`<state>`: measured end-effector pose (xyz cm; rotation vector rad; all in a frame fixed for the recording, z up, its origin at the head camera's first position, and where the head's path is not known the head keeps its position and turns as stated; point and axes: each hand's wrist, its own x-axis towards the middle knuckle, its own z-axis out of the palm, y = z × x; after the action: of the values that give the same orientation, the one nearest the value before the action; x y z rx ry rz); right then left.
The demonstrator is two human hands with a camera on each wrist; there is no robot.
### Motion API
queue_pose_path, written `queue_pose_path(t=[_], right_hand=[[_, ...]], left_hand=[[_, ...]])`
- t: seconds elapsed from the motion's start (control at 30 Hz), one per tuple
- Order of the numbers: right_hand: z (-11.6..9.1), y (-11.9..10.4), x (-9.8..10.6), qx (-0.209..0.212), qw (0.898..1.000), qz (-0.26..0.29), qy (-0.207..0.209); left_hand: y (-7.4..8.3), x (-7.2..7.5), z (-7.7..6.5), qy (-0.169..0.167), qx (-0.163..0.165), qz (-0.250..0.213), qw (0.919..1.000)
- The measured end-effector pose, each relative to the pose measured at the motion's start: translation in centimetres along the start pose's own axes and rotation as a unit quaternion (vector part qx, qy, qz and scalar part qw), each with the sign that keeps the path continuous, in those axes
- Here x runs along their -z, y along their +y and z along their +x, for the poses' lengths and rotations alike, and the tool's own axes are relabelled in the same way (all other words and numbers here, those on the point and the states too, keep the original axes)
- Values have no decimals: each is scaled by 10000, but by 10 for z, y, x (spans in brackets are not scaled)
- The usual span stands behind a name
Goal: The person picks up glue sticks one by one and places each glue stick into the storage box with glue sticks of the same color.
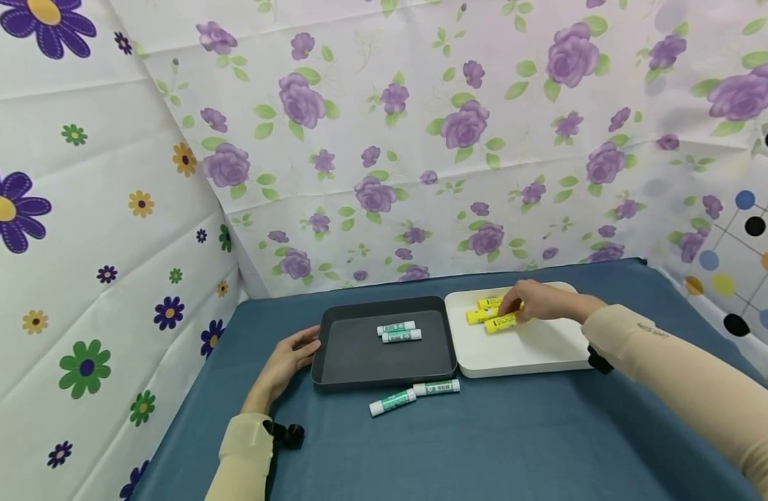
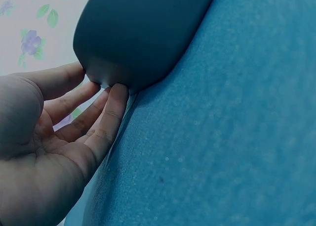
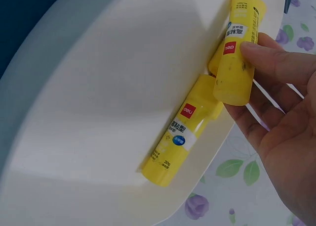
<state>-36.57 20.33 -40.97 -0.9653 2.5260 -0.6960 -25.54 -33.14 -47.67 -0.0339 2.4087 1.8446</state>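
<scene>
My right hand [image 1: 537, 300] pinches a yellow glue stick [image 1: 499, 323] between thumb and fingers, over the left part of the white tray [image 1: 515, 358]. In the right wrist view, the held glue stick [image 3: 237, 58] partly covers another yellow one behind it. A yellow glue stick [image 3: 173, 142] lies beside these in the tray, against its wall. My left hand [image 1: 286, 363] touches the left edge of the dark grey tray [image 1: 352, 355]; the left wrist view shows its fairly straight fingertips against the tray's outer side [image 2: 133, 38].
Two white-and-green glue sticks [image 1: 401, 335] lie in the dark tray. Two more [image 1: 393, 402] lie end to end on the blue tablecloth [image 1: 484, 438] just in front of it. The trays stand side by side. Flowered sheets [image 1: 371, 139] hang behind and at the sides.
</scene>
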Motion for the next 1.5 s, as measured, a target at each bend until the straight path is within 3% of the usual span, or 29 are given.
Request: queue_pose_path(t=[1.0, 1.5], right_hand=[[2, 5, -13, 85, 9974, -619, 363], [-1, 6, -8, 39, 9956, -819, 455]], left_hand=[[3, 0, -1, -28, -22, -69, 10000], [2, 0, -1, -45, 16, -44, 10000]])
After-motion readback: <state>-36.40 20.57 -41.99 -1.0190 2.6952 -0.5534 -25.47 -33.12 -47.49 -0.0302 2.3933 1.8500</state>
